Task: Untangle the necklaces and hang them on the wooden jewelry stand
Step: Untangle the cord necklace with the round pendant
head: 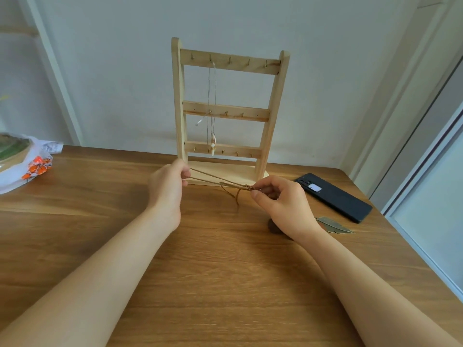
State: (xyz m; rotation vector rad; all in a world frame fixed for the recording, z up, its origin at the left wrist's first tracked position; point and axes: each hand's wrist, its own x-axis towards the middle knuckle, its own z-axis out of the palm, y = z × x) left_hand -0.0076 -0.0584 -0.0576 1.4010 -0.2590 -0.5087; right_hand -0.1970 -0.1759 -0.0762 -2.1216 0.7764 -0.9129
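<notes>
Centre frame: left hand (170, 186) and right hand (278, 199) each pinch brown cord necklace (213, 176), stretched taut between them, low over table (100, 196). Knotted end at right fingertips, loose tail dangling. Behind: wooden jewelry stand (250, 113), pale necklace (212, 96) hanging from top rail. Right: phone (333, 196), feather pendant (333, 225).

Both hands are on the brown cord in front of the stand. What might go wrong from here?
1. The left hand and right hand pull the brown cord taut, which may tighten its knot.
2. The left hand is near the wooden stand; a bump could shake the hung necklace.
</notes>
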